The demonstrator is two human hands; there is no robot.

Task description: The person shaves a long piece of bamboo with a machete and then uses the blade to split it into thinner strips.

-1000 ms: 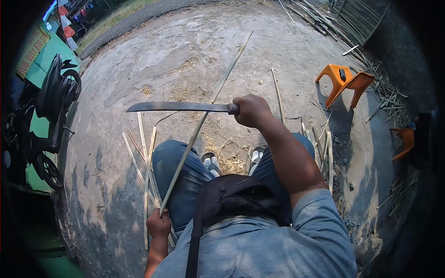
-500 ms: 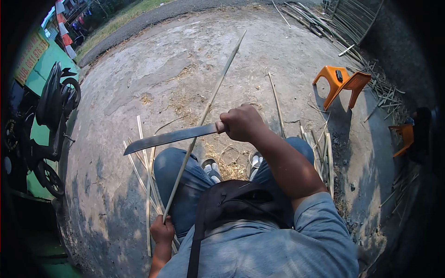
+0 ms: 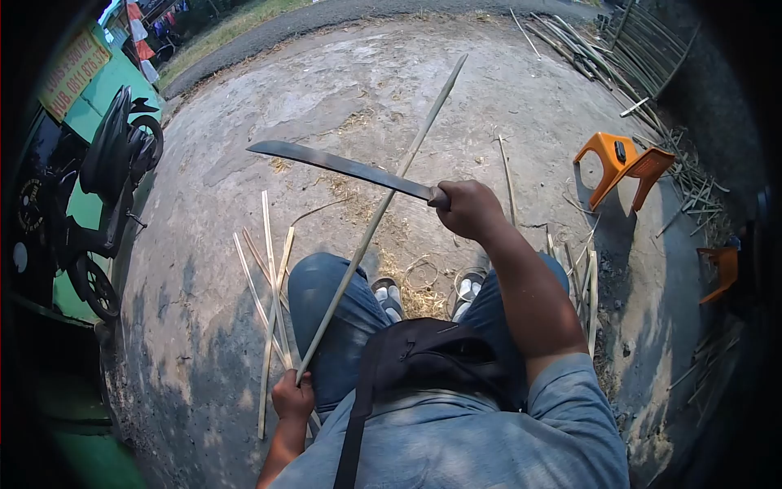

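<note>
My right hand (image 3: 472, 212) is wrapped round the short handle of a machete (image 3: 342, 167), its long blade pointing left. The blade crosses a long bamboo strip (image 3: 343, 281) partway along its length. Near my left hip, my left hand (image 3: 293, 397) grips the lower end of that strip, which slants up and away to the right over my left knee. Several pale split strips (image 3: 267, 326) lie beside my left leg. More strips (image 3: 592, 293) stand out past my right knee. Shavings (image 3: 425, 301) are scattered between my feet.
An orange plastic chair (image 3: 604, 167) with a small black object on it stands at the right. Bamboo poles (image 3: 562, 50) are heaped by the far right wall. A motorcycle (image 3: 106, 196) is parked at the left. A black bag (image 3: 432, 359) rests on my lap.
The machete's tip has swung upward, and the blade now crosses the bamboo strip farther from my left hand. The view has shifted slightly. Both grips stay the same.
</note>
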